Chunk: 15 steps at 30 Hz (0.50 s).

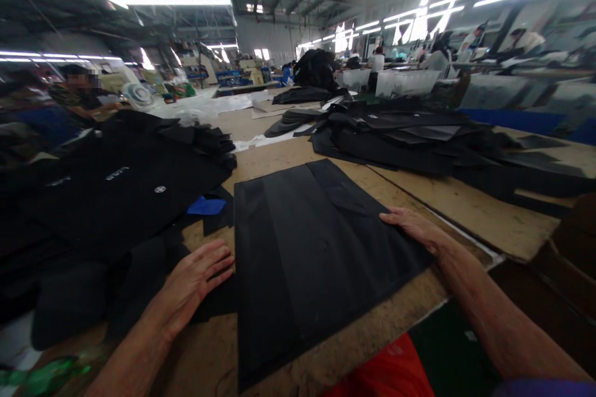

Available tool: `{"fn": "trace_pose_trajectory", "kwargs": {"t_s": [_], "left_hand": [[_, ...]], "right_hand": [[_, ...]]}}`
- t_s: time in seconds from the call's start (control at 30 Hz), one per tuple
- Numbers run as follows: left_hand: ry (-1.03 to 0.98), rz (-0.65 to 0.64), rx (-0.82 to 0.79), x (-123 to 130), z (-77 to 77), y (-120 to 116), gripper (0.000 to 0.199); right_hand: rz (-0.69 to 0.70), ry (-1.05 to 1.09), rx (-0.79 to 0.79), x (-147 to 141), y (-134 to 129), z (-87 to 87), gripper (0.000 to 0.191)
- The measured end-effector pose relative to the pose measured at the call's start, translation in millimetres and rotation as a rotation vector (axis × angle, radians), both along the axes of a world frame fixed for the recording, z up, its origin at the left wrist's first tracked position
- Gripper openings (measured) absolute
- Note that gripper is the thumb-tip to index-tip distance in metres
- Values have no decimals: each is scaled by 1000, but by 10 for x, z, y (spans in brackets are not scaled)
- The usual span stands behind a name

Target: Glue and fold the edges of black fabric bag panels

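Observation:
A flat, roughly rectangular black fabric panel (316, 248) lies in front of me on the brown tabletop, with a lighter band and a fold line running along it. My right hand (412, 226) grips its right edge between thumb and fingers; the undersides of those fingers are hidden. Just off the left edge, my left hand (205, 273) is held open, fingers stretched out and palm facing the panel. Left of that hand spreads a heap of black fabric pieces (116, 205) with small white printed marks. A blue scrap (206, 206) rests at the heap's edge.
More black pieces (395, 136) are stacked at the back right of the table (279, 158). A green bottle (51, 377) lies at the lower left. A red cloth (386, 372) shows below the front edge. Several people work farther off, one person (81, 93) at the left.

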<state>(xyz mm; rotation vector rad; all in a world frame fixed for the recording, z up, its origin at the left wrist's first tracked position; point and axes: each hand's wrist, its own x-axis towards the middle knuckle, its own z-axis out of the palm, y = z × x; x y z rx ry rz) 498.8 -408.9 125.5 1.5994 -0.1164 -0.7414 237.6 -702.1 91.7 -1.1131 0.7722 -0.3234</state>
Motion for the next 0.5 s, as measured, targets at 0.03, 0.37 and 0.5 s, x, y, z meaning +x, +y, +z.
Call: {"fn": "trace_pose_trajectory", "kwargs": {"t_s": [0.03, 0.37, 0.5], "left_hand": [[-2, 3, 4, 3, 12, -13, 20], [-108, -9, 54, 14, -9, -42, 43], [-164, -7, 92, 76, -140, -52, 56]], "right_hand": [[-1, 10, -7, -1, 2, 4, 22], [-5, 162, -132, 0, -19, -23, 30], [-172, 228, -296, -57, -157, -163, 26]]}}
